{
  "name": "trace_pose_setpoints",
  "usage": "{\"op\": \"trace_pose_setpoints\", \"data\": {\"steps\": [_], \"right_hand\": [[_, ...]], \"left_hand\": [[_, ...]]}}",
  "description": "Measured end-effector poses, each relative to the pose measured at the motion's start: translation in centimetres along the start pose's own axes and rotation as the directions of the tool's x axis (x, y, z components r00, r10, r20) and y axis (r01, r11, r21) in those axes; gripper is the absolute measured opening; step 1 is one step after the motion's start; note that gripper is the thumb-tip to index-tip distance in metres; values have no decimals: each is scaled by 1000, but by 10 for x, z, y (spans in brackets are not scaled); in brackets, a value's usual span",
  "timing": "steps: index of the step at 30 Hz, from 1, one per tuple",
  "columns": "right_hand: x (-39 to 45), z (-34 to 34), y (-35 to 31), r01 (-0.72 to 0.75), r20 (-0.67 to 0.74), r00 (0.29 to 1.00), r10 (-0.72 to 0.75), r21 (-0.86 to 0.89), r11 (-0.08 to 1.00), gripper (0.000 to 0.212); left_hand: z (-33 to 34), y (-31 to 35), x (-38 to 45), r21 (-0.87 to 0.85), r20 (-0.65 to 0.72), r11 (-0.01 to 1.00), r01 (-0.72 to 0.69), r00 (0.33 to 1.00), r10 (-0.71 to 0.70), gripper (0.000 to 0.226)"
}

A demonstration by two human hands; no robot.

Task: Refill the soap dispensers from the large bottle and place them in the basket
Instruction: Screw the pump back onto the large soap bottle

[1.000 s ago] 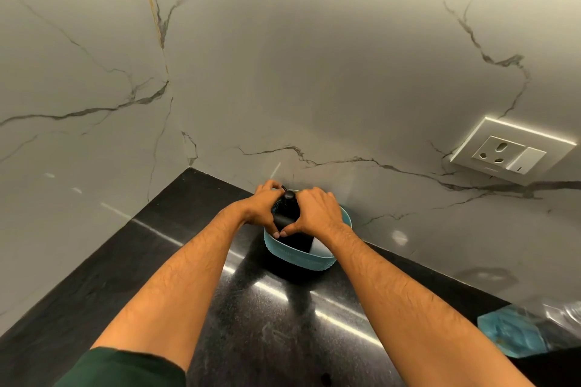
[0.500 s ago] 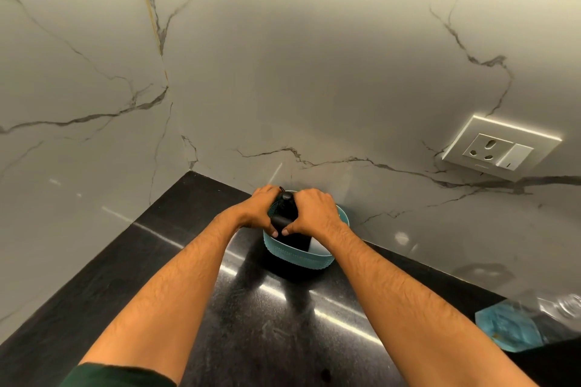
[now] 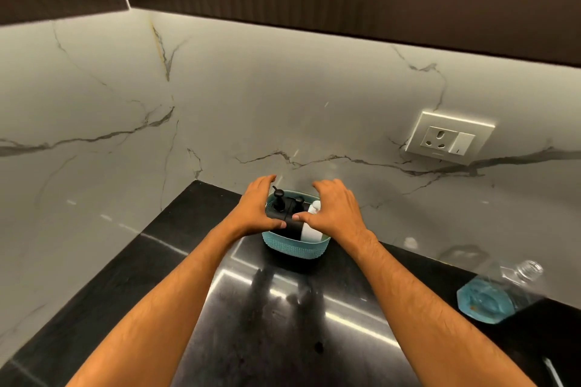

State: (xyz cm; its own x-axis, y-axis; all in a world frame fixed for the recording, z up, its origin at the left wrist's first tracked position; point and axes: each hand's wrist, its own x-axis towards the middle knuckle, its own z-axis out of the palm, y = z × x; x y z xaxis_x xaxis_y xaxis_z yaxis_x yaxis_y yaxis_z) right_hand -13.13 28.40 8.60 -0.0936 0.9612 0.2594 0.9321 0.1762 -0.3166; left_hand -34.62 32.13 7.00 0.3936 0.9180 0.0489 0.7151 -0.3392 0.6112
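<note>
Teal woven basket sat on the black countertop against the marble backsplash, holding a black pump dispenser and a white dispenser. Left hand and right hand flanked it, fingers spread loosely, thumbs near the black dispenser; contact was unclear. Half a second earlier both hands had clasped that dispenser. Right of the basket lay a clear bottle, partly cut off.

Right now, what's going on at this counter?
A person has both hands at a small teal woven plastic basket on the black stone counter. The left hand and right hand sit open over its sides, holding nothing. Black pump dispensers and a white dispenser stand inside. A clear large bottle lies to the right.
</note>
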Motion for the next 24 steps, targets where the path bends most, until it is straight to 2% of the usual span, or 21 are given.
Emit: {"op": "trace_pose_setpoints", "data": {"steps": [6,10,15,21,24], "right_hand": [[-62,-28,23,-17,-112,993,21,43,999,64],[-110,-41,48,-49,-161,986,53,27,998,70],[-167,-57,87,-156,-169,973,157,21,988,77],[-231,-80,133,-296,-202,933,298,40,954,68],[-260,-90,153,-358,-197,912,359,41,933,71]], "left_hand": [[27,47,-41,-42,-64,994,-97,994,94,118],[65,77,-56,-85,-91,987,-134,988,126,117],[118,126,-67,-103,7,980,-168,985,170,119],[180,179,-70,-122,93,966,-226,967,238,114],[205,204,-72,-137,137,960,-245,955,264,113]]}}
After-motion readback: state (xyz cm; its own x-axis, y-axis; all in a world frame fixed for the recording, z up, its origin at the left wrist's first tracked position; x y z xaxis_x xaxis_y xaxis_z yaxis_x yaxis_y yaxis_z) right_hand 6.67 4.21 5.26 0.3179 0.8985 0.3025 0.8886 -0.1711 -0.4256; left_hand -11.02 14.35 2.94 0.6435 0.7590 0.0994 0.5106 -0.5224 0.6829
